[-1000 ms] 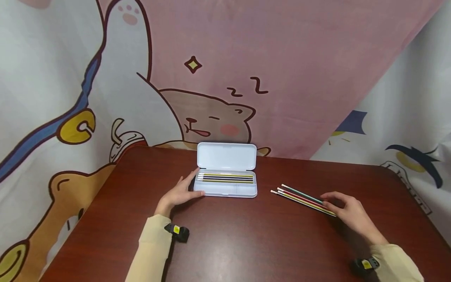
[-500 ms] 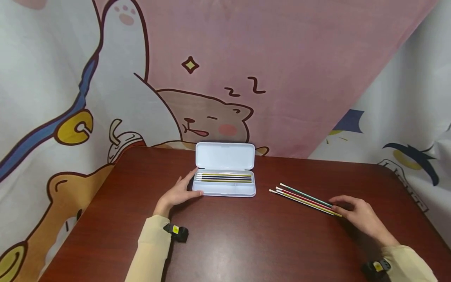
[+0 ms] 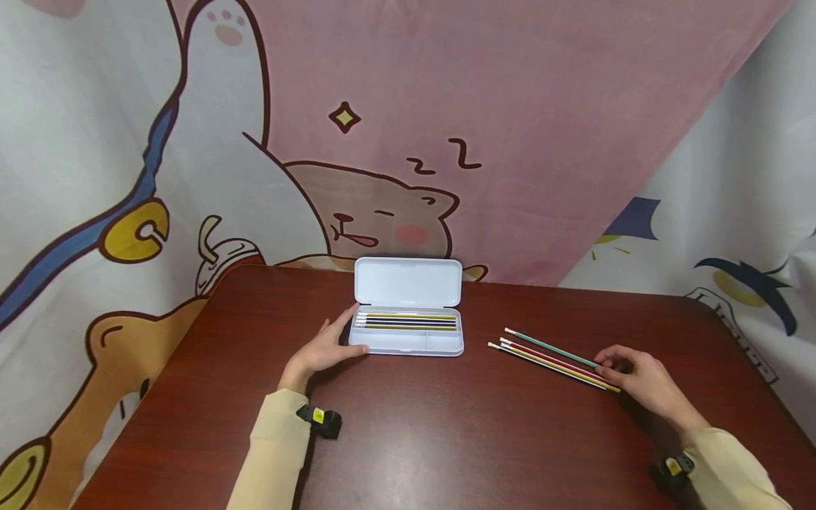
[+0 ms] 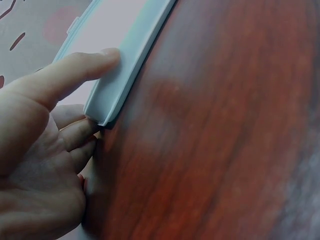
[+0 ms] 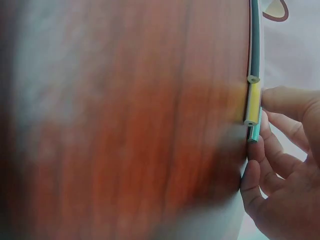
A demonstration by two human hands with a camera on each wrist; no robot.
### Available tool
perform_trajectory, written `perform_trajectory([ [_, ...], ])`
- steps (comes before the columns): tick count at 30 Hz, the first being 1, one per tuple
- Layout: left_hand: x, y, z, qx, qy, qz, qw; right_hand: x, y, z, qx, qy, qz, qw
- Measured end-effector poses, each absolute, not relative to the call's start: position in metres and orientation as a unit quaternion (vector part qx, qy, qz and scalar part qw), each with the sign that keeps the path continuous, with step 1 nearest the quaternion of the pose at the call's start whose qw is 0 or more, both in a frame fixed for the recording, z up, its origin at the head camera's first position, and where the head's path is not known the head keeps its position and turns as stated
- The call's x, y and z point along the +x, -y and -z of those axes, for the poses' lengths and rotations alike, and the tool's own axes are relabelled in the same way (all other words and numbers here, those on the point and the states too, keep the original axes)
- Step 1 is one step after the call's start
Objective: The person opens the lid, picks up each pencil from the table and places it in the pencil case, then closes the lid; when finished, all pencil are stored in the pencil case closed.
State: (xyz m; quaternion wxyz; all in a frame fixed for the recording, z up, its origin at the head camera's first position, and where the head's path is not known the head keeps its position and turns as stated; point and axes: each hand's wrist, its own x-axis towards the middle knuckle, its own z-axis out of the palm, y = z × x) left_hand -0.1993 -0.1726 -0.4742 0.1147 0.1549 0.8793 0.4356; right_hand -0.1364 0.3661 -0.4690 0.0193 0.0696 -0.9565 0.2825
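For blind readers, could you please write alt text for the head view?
A right hand holds a green pencil beside other pencils on a table, while the left hand grips an open case with more pencils inside.

Left grip (image 3: 321, 358) holds the open pencil case (image 3: 408, 282) on the worktop (image 3: 446, 425) — right grip (image 3: 642, 381) pinches a green pencil (image 3: 551, 347).

My case (image 3: 408, 282) is white, and the pencils (image 3: 408, 323) inside it are striped yellow and black; my loose ones are a green pencil (image 3: 553, 348), a red, a yellow and a dark one, tipped white. My sleeves (image 3: 270, 446) are pale yellow. The counter (image 3: 446, 453) is grained red-brown, the cloth (image 3: 542, 106) pink and white with brown-outlined cartoon animals.
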Motion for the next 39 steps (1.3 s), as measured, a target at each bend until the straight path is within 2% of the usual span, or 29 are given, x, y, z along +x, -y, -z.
perform_trajectory([
  [10,-0.199,0.174,0.475,0.154,-0.88,-0.433,0.116,-0.14,-0.363,0.47,0.085,0.955,-0.282,0.035],
  [25,-0.199,0.173,0.475,0.158,-0.88,-0.434,0.112,-0.138,-0.359,0.466,0.088,0.951,-0.297,0.027],
  [39,-0.199,0.173,0.476,0.162,-0.881,-0.431,0.109,-0.139,-0.344,0.46,0.113,0.944,-0.298,0.086],
])
